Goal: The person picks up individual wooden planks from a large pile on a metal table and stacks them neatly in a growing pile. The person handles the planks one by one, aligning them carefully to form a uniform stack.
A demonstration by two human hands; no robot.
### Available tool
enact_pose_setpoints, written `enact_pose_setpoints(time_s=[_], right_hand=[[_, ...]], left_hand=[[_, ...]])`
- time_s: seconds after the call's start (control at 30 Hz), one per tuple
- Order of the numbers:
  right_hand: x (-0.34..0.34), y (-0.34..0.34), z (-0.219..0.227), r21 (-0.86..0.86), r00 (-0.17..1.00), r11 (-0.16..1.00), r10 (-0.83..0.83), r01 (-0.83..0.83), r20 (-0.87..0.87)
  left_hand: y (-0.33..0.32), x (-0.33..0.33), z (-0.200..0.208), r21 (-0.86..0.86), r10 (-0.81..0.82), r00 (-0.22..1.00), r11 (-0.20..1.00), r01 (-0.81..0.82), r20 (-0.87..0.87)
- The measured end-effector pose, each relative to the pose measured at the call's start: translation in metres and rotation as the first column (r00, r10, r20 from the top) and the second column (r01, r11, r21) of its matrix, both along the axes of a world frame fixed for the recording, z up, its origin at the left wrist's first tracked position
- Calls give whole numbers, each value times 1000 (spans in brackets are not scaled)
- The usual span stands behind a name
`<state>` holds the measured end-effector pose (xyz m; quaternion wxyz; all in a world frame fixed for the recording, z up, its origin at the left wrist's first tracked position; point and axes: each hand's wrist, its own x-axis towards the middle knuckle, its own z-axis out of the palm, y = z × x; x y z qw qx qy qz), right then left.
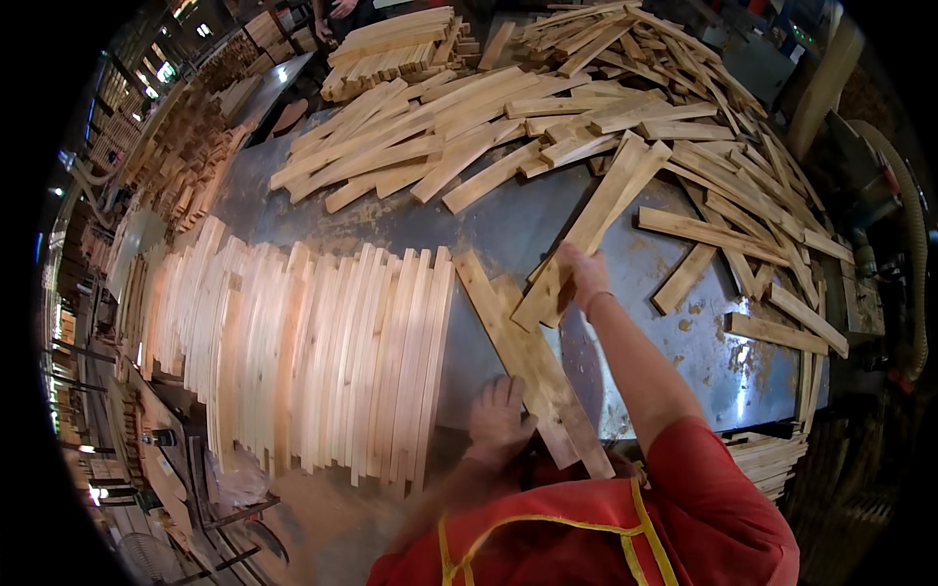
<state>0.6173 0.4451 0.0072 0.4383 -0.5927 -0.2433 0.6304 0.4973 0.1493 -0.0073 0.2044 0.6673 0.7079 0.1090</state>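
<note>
Head view: right hand (588, 278) at 3 o'clock, fingers closed around a couple of long boards (618, 195). Their far ends point to 1 o'clock; near ends overlap the slanted boards (532, 361) in view, contact unclear. That slanted set lies just off center, running 11 to 5 o'clock.

Left hand (498, 420) at 6 o'clock, back of hand up, fingertips by the left edge of the slanted boards. Can't tell whether it's pinching them or only resting alongside.

Row of narrow strips (327, 352) at 8 to 9 o'clock, packed side by side. Loose board pile (459, 127) spreads from 11 to 3 o'clock on the metal table (523, 225), pieces crossing at mixed angles. Neater stack (386, 54) at 11 o'clock, co-worker's hand (342, 8) near it.
</note>
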Motion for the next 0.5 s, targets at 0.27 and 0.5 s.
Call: enact_pose_setpoints(time_s=[0.27,0.5], right_hand=[[14,3,3,253,935,946,265,-204,-236],[15,-190,32,161,757,774,515,-612,403]], left_hand=[[-10,-27,-6,-24,26,979,999,-22,201],[-35,-58,-13,-277,476,334,822,-497,814]])
